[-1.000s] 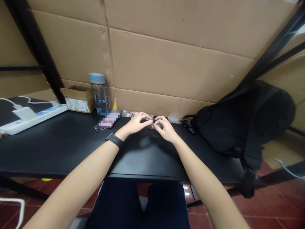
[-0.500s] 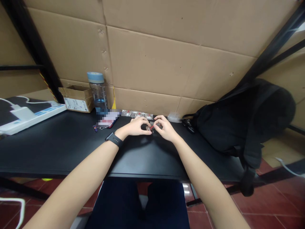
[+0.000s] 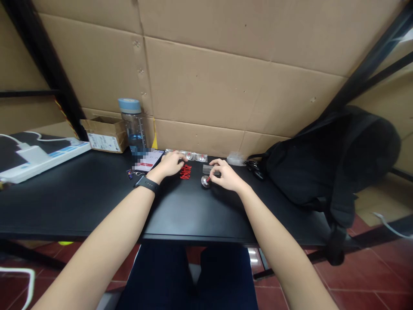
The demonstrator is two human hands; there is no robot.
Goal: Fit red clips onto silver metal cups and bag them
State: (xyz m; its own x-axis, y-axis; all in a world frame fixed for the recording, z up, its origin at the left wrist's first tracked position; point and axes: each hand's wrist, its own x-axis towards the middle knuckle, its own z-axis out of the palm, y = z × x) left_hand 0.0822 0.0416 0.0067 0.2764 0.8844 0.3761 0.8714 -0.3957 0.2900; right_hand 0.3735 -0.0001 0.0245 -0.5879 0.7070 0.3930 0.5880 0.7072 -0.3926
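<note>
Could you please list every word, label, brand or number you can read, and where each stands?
None can be read.
Box: print on its label is too small.
Phone: partly pixelated, the rest too small.
Bottle: side marks too small.

- I see a black watch [image 3: 147,184] worn at the end of the left arm [image 3: 106,232]. Its strap [image 3: 150,185] is a flat, dark band with tiny holes in it.
- From the watch back toward me, that arm is bare.
- Just past the watch is my left hand [image 3: 170,164], bare as well.
- To the right of the watch, well apart, the right arm [image 3: 274,228] and right hand [image 3: 226,176] are bare too.
- Below the watch I see dark blue trousers [image 3: 222,275].
- A thin white line [image 3: 135,258] runs down their edge, below the watch. I can't tell if it's a stripe.
</note>
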